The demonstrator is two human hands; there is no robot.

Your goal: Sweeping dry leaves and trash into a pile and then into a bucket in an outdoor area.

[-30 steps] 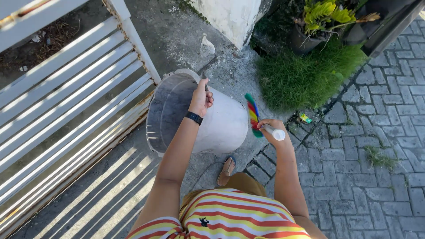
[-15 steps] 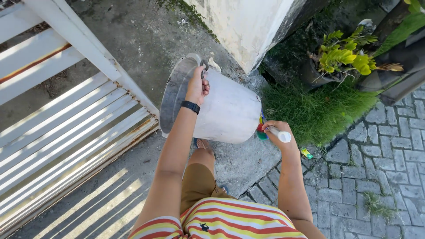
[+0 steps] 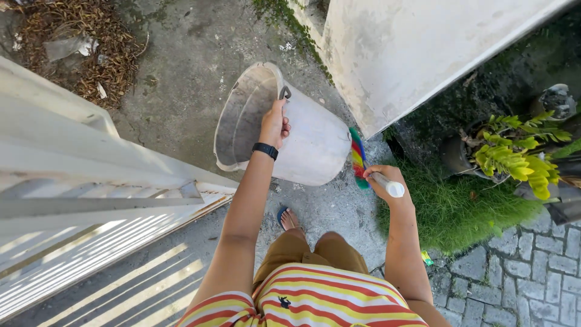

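left hand (image 3: 273, 126) closed on bucket (image 3: 302, 142) rim, now carried beyond the white gate (image 3: 91, 200) | right hand (image 3: 381, 180) grips broom (image 3: 358, 157) beside it | person has stepped toward wall (image 3: 411, 54)

Small yellow-green wrapper (image 3: 427, 258) lies on the paving at the grass edge, just right of the person's right arm. Crumpled clear plastic packet (image 3: 69, 46) sits on dry leaf litter, top left. Small white scrap (image 3: 287, 46) near the wall base. No signs, no screens.
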